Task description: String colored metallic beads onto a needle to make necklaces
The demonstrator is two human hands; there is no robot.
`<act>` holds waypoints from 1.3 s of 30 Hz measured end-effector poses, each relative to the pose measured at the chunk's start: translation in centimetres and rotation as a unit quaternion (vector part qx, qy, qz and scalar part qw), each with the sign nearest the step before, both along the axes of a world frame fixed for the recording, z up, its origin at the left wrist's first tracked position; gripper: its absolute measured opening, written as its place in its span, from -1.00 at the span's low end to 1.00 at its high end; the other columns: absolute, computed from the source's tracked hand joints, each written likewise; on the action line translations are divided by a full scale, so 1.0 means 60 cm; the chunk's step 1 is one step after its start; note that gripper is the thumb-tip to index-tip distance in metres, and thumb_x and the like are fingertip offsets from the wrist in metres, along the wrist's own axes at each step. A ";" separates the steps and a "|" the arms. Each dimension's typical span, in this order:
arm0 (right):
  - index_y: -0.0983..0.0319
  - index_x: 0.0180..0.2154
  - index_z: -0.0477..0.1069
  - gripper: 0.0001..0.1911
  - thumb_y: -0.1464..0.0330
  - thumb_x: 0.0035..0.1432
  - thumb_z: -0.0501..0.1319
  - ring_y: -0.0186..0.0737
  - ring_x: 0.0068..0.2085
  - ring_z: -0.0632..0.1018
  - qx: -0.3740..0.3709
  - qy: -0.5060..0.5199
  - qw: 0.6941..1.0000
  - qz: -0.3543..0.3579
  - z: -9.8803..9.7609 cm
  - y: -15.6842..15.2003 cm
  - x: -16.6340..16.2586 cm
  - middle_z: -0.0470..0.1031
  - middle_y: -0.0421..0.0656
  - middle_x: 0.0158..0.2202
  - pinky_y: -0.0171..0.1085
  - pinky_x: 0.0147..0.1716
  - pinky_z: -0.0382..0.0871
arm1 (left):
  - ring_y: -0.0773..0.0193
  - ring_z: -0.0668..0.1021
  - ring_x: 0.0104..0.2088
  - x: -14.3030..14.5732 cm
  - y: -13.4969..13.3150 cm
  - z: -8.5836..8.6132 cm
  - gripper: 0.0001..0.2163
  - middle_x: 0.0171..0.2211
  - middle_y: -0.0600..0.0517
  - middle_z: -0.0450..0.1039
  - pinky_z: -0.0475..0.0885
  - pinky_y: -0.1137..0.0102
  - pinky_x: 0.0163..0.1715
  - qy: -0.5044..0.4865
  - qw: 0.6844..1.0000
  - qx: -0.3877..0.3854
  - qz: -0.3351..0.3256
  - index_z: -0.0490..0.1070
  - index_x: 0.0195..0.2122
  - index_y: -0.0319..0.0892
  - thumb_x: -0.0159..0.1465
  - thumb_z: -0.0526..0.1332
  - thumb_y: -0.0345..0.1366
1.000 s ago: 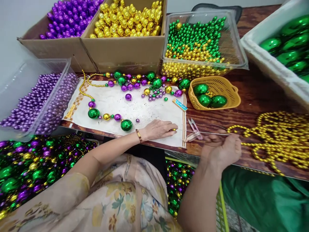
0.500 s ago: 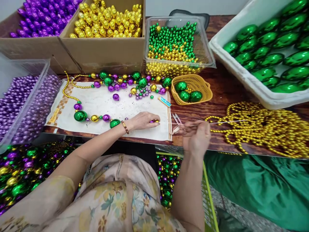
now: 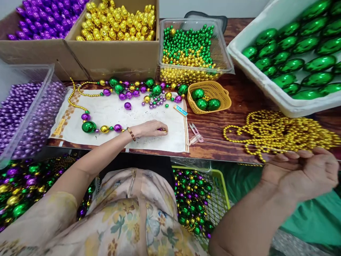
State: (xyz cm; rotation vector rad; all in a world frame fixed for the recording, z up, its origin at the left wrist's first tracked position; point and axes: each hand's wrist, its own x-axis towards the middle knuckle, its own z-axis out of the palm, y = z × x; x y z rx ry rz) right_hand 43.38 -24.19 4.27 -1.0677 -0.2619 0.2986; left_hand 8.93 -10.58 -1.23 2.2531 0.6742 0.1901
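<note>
My left hand (image 3: 153,128) is closed over a few small beads on the white cloth (image 3: 149,144); purple and gold show at its fingertips. Off to the right, my right hand (image 3: 301,174) has its fingers curled around a thin pale thread (image 3: 234,142), stretched taut from the left hand's side. A bead strand (image 3: 104,129) of green, gold and purple balls curves over the cloth and passes under my left wrist. Its gold end (image 3: 71,97) lies at the cloth's left edge. Pink-handled snips (image 3: 196,133) lie beneath the thread.
Loose beads (image 3: 157,103) lie near a small yellow basket (image 3: 226,101) of green balls. Gold bead chains (image 3: 287,129) are heaped at right, below a white foam box (image 3: 266,93). Cardboard boxes (image 3: 114,58) and clear tubs (image 3: 231,67) line the back. A green crate (image 3: 223,185) stands below the table edge.
My right hand has swung far right and toward me, drawing the thread out long. My left hand has shifted slightly left with its beads, its wrist now covering the strand's second large green ball.
</note>
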 end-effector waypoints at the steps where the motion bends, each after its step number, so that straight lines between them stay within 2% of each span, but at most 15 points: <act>1: 0.21 -0.50 0.45 -0.56 0.61 0.34 -0.01 -0.47 -0.65 0.35 -0.012 -0.015 1.000 -0.011 -0.004 -0.004 0.004 0.31 -0.29 -0.59 -0.46 -0.71 0.12 | 0.24 0.52 -0.28 0.000 -0.006 -0.004 -0.79 -0.23 -0.07 0.54 0.33 0.39 -0.23 0.018 0.999 0.035 0.004 0.56 -0.18 -0.16 0.34 0.14 -0.26; 4: 0.22 -0.46 0.47 -0.63 0.60 0.32 0.04 -0.39 -0.67 0.39 -0.071 -0.043 0.996 -0.026 -0.015 -0.013 0.008 0.39 -0.26 -0.62 -0.37 -0.67 0.30 | 0.13 0.48 -0.10 -0.002 -0.027 -0.015 -0.80 -0.09 -0.13 0.47 0.34 0.32 -0.12 0.063 0.990 0.129 0.013 0.54 -0.13 -0.17 0.36 0.13 -0.30; 6: 0.24 -0.47 0.46 -0.64 0.61 0.30 0.05 -0.37 -0.68 0.40 -0.087 -0.042 0.995 -0.035 -0.021 -0.019 0.018 0.41 -0.26 -0.63 -0.34 -0.67 0.34 | 0.10 0.44 -0.05 -0.004 -0.039 -0.020 -0.80 -0.06 -0.14 0.43 0.34 0.29 -0.08 0.075 0.982 0.171 0.008 0.52 -0.12 -0.17 0.37 0.11 -0.33; 11: 0.22 -0.51 0.45 -0.57 0.62 0.31 0.00 -0.46 -0.67 0.33 -0.005 -0.056 0.994 -0.094 -0.024 -0.046 0.074 0.36 -0.27 -0.65 -0.43 -0.71 0.07 | 0.10 0.40 -0.06 -0.007 -0.055 -0.024 -0.77 -0.05 -0.16 0.43 0.32 0.26 -0.05 0.098 0.965 0.242 -0.003 0.50 -0.09 -0.20 0.41 0.04 -0.35; 14: 0.18 -0.44 0.52 -0.60 0.58 0.33 0.03 -0.43 -0.64 0.40 0.011 -0.113 0.990 -0.079 -0.024 -0.060 0.091 0.44 -0.25 -0.60 -0.42 -0.68 0.20 | 0.08 0.39 -0.07 -0.005 -0.062 -0.020 -0.77 -0.05 -0.16 0.43 0.30 0.24 -0.05 0.131 0.955 0.266 -0.015 0.49 -0.12 -0.22 0.41 0.03 -0.36; 17: 0.21 -0.36 0.57 -0.68 0.62 0.22 0.10 -0.37 -0.62 0.48 -0.047 -0.102 0.994 -0.020 -0.028 -0.060 0.066 0.53 -0.20 -0.56 -0.38 -0.65 0.39 | 0.07 0.41 -0.07 0.011 -0.052 -0.005 -0.80 -0.03 -0.14 0.44 0.28 0.23 -0.05 0.138 0.955 0.262 -0.017 0.47 -0.07 -0.19 0.39 0.12 -0.27; 20: 0.29 -0.29 0.60 -0.86 0.52 0.02 0.35 -0.31 -0.59 0.55 -0.072 -0.060 0.994 0.064 -0.042 -0.054 0.014 0.58 -0.14 -0.50 -0.35 -0.63 0.47 | 0.05 0.41 -0.05 0.062 -0.011 0.025 -0.75 -0.04 -0.14 0.46 0.25 0.21 -0.03 0.091 0.958 0.269 0.031 0.47 -0.01 -0.18 0.40 0.15 -0.19; 23: 0.30 -0.31 0.60 -0.73 0.36 -0.12 0.49 -0.27 -0.60 0.55 -0.071 -0.037 0.987 0.138 -0.067 -0.050 -0.036 0.59 -0.14 -0.51 -0.31 -0.64 0.50 | -0.02 0.41 0.00 0.151 0.053 0.059 -0.75 -0.06 -0.18 0.48 0.23 0.17 0.00 0.049 0.948 0.296 0.110 0.49 -0.03 -0.20 0.42 0.11 -0.22; 25: 0.27 -0.33 0.58 -0.73 0.31 -0.11 0.50 -0.29 -0.60 0.55 -0.077 -0.019 0.981 0.179 -0.084 -0.051 -0.058 0.60 -0.17 -0.49 -0.29 -0.62 0.51 | -0.07 0.41 0.03 0.215 0.092 0.075 -0.74 -0.07 -0.20 0.51 0.21 0.12 0.02 0.065 0.938 0.302 0.155 0.51 -0.05 -0.21 0.41 0.13 -0.19; 28: 0.25 -0.33 0.57 -0.77 0.29 -0.04 0.48 -0.30 -0.58 0.55 -0.083 0.007 0.972 0.221 -0.107 -0.059 -0.077 0.59 -0.19 -0.48 -0.30 -0.59 0.51 | -0.16 0.42 0.06 0.293 0.130 0.082 -0.66 -0.09 -0.26 0.55 0.20 0.06 0.04 0.137 0.927 0.301 0.176 0.52 -0.07 -0.25 0.37 0.18 -0.07; 31: 0.24 -0.32 0.58 -0.79 0.28 -0.01 0.47 -0.30 -0.56 0.56 -0.096 0.026 0.965 0.243 -0.123 -0.069 -0.088 0.60 -0.18 -0.47 -0.32 -0.58 0.50 | -0.19 0.46 0.06 0.333 0.141 0.076 -0.59 -0.10 -0.29 0.58 0.22 0.05 0.05 0.193 0.920 0.292 0.173 0.51 -0.05 -0.27 0.34 0.20 0.01; 34: 0.23 -0.32 0.59 -0.78 0.26 0.00 0.47 -0.31 -0.58 0.55 -0.111 0.040 0.958 0.260 -0.133 -0.078 -0.100 0.59 -0.19 -0.47 -0.33 -0.60 0.47 | -0.21 0.49 0.06 0.336 0.145 0.070 -0.58 -0.11 -0.28 0.59 0.22 0.01 0.08 0.186 0.930 0.258 0.182 0.49 -0.02 -0.28 0.29 0.27 -0.03; 37: 0.23 -0.30 0.59 -0.78 0.25 0.03 0.46 -0.31 -0.58 0.55 -0.105 0.033 0.954 0.280 -0.137 -0.080 -0.114 0.60 -0.19 -0.47 -0.32 -0.60 0.49 | -0.12 0.51 0.04 0.310 0.145 0.072 -0.57 -0.05 -0.25 0.55 0.26 0.04 0.09 0.045 0.962 0.158 0.216 0.45 0.03 -0.27 0.24 0.33 -0.10; 39: 0.22 -0.28 0.59 -0.80 0.26 0.06 0.44 -0.29 -0.57 0.57 -0.094 0.021 0.952 0.290 -0.135 -0.077 -0.124 0.61 -0.18 -0.46 -0.31 -0.59 0.51 | 0.00 0.53 0.00 0.279 0.138 0.078 -0.57 -0.01 -0.21 0.51 0.34 0.13 0.03 -0.109 0.965 0.018 0.239 0.41 0.07 -0.24 0.24 0.32 -0.13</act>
